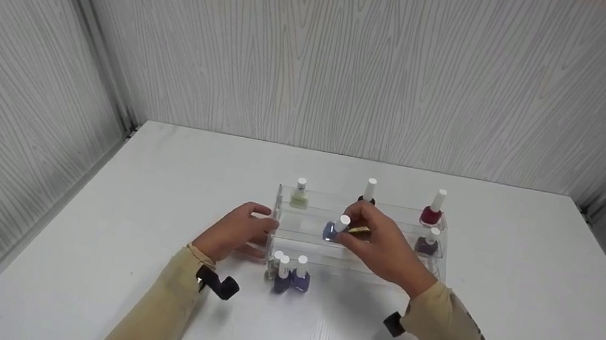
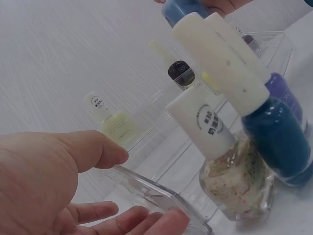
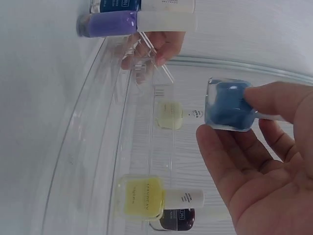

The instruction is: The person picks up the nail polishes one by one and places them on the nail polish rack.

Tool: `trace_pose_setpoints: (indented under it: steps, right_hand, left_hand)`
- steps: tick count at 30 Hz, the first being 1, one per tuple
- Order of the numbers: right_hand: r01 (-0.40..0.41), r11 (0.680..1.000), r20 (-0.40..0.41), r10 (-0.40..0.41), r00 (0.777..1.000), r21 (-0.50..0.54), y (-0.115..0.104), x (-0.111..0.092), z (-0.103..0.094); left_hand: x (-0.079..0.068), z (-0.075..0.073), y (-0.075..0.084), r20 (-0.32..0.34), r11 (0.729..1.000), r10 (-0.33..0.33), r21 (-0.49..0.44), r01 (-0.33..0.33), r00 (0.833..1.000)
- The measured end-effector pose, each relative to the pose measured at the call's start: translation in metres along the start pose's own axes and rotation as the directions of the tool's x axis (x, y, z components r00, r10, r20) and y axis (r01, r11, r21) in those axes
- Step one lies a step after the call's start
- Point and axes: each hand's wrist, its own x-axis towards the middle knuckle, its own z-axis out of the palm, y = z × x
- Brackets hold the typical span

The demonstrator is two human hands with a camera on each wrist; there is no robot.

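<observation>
My right hand (image 1: 382, 248) pinches a blue nail polish bottle (image 3: 230, 105) with a white cap over the middle of a clear stepped rack (image 1: 314, 249). The bottle is tilted in the head view. My left hand (image 1: 243, 231) is at the rack's left end, its thumb by the top edge and its fingers along the end panel (image 2: 156, 191). Close to that hand, three bottles stand at the rack's front left: a glitter one (image 2: 237, 181), a dark blue one (image 2: 279, 139) and a purple one (image 1: 300, 280).
On the rack's back step are a pale yellow-green bottle (image 1: 299, 199), a dark bottle (image 2: 181, 73) and a red bottle (image 1: 431, 215). Below the red one stands a dark purplish bottle (image 1: 427, 245). A yellow bottle (image 3: 142, 198) is mostly behind my right hand in the head view.
</observation>
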Motion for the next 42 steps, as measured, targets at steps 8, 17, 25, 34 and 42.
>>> trace_pose_setpoints:
  steps: [8,17,25,34,42]
  right_hand:
    - [-0.012,0.997,-0.001,0.012,1.0,-0.077,-0.024,0.035,0.032]
    - [-0.094,0.946,-0.019,0.093,0.996,-0.311,-0.012,0.056,0.057]
    - [-0.1,0.945,-0.001,0.105,0.994,-0.311,0.004,0.062,0.062]
    - [-0.018,0.917,0.016,0.027,1.0,-0.398,0.008,0.066,0.067]
    - [0.016,0.879,0.018,-0.009,1.0,-0.477,0.009,0.069,0.061]
  left_hand:
    - [0.001,-0.008,-0.001,0.019,1.0,-0.014,-0.008,0.015,1.0]
    - [-0.001,-0.007,-0.005,0.055,0.999,-0.015,-0.04,0.018,0.998]
    - [-0.002,-0.006,-0.006,0.053,0.999,0.002,-0.04,0.0,0.999]
    - [-0.004,-0.005,-0.007,0.044,1.0,-0.01,-0.012,0.01,0.999]
    - [-0.004,-0.003,-0.008,0.039,0.999,-0.005,0.036,0.003,0.999]
